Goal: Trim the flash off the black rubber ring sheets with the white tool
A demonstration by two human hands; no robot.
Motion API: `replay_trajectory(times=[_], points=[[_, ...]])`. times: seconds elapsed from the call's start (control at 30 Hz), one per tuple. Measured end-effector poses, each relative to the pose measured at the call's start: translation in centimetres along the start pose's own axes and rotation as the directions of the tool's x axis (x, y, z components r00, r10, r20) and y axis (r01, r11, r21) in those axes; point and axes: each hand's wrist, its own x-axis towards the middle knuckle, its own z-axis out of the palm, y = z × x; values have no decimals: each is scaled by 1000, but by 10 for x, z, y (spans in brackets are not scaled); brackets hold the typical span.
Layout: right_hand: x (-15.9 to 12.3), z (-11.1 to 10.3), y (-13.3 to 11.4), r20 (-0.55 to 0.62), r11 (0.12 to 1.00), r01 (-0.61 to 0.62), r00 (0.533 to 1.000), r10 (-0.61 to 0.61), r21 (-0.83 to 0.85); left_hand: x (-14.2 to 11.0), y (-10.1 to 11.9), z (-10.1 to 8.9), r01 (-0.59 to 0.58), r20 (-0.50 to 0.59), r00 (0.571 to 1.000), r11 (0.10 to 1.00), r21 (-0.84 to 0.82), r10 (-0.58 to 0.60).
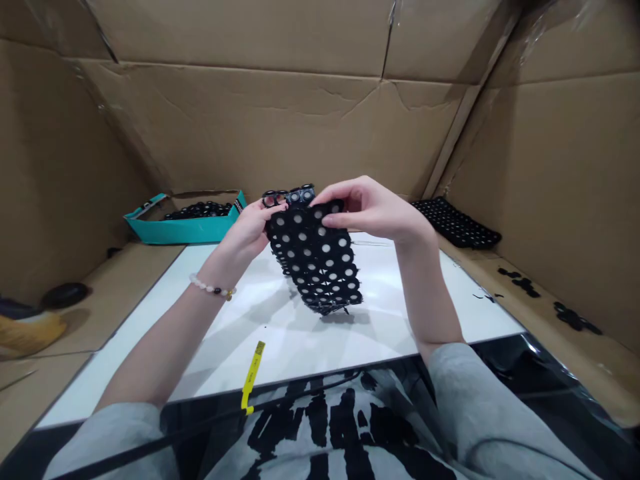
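Head view: my left hand [249, 230] and right hand [370, 212] have their fingers clamped on the top edge of 1 black dotted piece [313, 260], hanging over the surface's [383, 287] middle. I judge its body mostly formed; stray strands at its bottom look untidy, and I can't tell how much remains. I count 1 teal box [180, 231] at the far left corner, 1 dotted sheet [457, 223] by the far right corner, at least 3 small black clusters [525, 287] beside the right edge and 1 yellow tag [251, 373] over the near edge.
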Motion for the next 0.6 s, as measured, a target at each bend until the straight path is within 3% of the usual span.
replay_trajectory(times=[0.23,0.6], points=[[32,21,33,-314,983,89,940,-136,-159,-21,4,13,-36,-7,999,999,26,36],[35,20,43,-404,981,55,906,-127,-186,-28,9,20,-60,-69,996,995,-75,54]])
